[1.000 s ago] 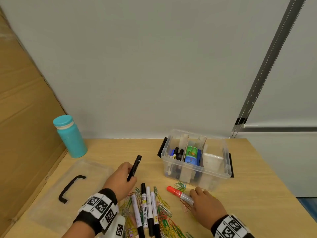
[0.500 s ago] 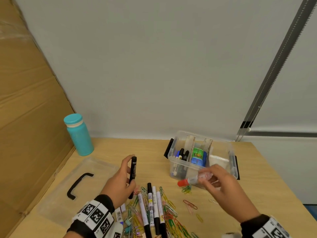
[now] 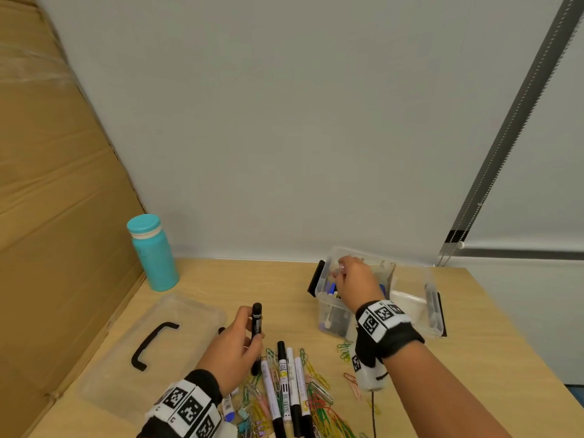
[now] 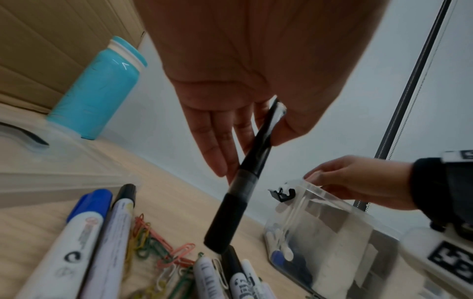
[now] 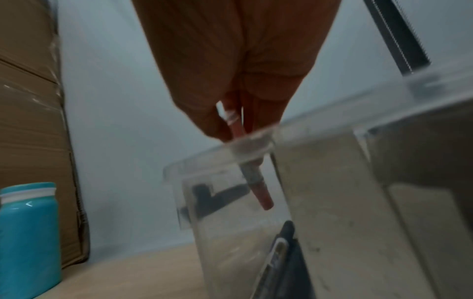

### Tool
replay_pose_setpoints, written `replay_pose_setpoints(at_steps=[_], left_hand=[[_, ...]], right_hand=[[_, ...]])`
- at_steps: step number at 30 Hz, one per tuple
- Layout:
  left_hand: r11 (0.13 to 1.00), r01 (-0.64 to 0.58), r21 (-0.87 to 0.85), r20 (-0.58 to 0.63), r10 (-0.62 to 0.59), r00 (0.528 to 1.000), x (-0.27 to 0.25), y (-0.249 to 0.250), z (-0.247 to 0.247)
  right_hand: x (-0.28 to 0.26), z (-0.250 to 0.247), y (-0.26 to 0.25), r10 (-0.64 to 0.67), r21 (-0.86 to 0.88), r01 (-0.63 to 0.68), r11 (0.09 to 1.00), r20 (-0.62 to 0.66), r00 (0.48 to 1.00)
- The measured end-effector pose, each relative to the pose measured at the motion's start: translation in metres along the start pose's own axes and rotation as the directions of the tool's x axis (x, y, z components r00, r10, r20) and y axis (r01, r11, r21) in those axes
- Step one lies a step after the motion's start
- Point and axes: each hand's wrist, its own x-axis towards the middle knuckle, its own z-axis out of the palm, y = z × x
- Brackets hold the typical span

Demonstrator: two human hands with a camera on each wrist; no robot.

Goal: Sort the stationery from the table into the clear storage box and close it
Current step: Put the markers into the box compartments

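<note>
Over the clear storage box (image 3: pixel 331 314), the right hand (image 3: pixel 355 284) pinches a light, stiff red-capped marker (image 5: pixel 256 188) by its upper barrel, cap down inside the leftmost compartment, while the left hand's (image 3: pixel 235 349) fingers (image 4: pixel 220 145) pinch an equally rigid, smooth black marker (image 3: pixel 256 325) mid-barrel above the surface (image 3: pixel 278 295).

Left hand (image 3: pixel 234 346) gripping black marker (image 3: pixel 256 324), right hand (image 3: pixel 354 279) over clear storage box (image 3: pixel 328 314)

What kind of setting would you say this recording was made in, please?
Probably an office or lab workspace: a light wooden table against a plain wall, a cardboard panel at one side, and a window-blind chain.
</note>
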Motion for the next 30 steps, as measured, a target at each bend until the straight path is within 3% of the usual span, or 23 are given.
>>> replay_pose_setpoints(at_steps=[2, 4, 6, 9, 11, 13, 15, 17, 20, 22, 24, 26, 30], left_hand=[[1.0, -0.007, -0.026, 0.002, 0.007, 1.0, -0.003, 0.001, 0.0], [0.998, -0.016, -0.059, -0.007, 0.016, 1.0, -0.004, -0.001, 0.0], [0.998, -0.034, -0.061, -0.01, 0.034, 0.999, -0.005, -0.004, 0.0], [0.994, -0.109, 0.005, -0.046, 0.109, 0.993, -0.007, -0.006, 0.003], [0.984, -0.163, 0.076, -0.062, 0.168, 0.984, -0.006, 0.003, 0.006], [0.962, -0.229, 0.148, -0.069, 0.241, 0.968, -0.004, 0.019, 0.006], [0.918, -0.325, 0.229, -0.048, 0.344, 0.938, 0.004, 0.043, 0.009], [0.854, -0.405, 0.327, 0.02, 0.422, 0.906, 0.017, 0.07, 0.014], [0.67, -0.532, 0.518, 0.186, 0.519, 0.834, 0.055, 0.101, 0.03], [0.498, -0.602, 0.624, 0.354, 0.506, 0.787, 0.086, 0.11, 0.043], [0.418, -0.6, 0.682, 0.437, 0.424, 0.793, 0.111, 0.113, 0.052], [0.437, -0.562, 0.702, 0.445, 0.346, 0.826, 0.128, 0.114, 0.059], [0.571, -0.469, 0.674, 0.391, 0.263, 0.882, 0.142, 0.104, 0.074]], right_hand=[[0.002, 0.006, -0.003, 0.011, -0.053, 0.002, 0.999, 0.235, 0.972], [-0.004, 0.004, -0.004, -0.004, -0.045, 0.02, 0.999, 0.338, 0.941], [-0.014, -0.007, 0.001, -0.05, 0.0, 0.052, 0.999, 0.254, 0.966], [-0.036, -0.029, 0.027, -0.061, -0.041, 0.061, 0.997, 0.004, 0.998], [-0.052, -0.04, 0.056, -0.02, -0.147, -0.003, 0.989, -0.153, 0.988], [-0.065, -0.044, 0.084, 0.066, -0.258, -0.126, 0.958, -0.229, 0.971], [-0.074, -0.042, 0.107, 0.178, -0.287, -0.232, 0.929, -0.204, 0.963], [-0.079, -0.035, 0.117, 0.227, -0.193, -0.256, 0.947, -0.161, 0.961], [-0.084, -0.028, 0.118, 0.223, -0.057, -0.239, 0.969, -0.202, 0.954], [-0.084, -0.027, 0.117, 0.229, -0.062, -0.247, 0.967, -0.22, 0.948], [-0.084, -0.027, 0.118, 0.233, -0.079, -0.255, 0.964, -0.215, 0.948], [-0.084, -0.027, 0.117, 0.23, -0.091, -0.253, 0.963, -0.211, 0.95], [-0.084, -0.028, 0.119, 0.21, -0.087, -0.234, 0.968, -0.221, 0.952]])
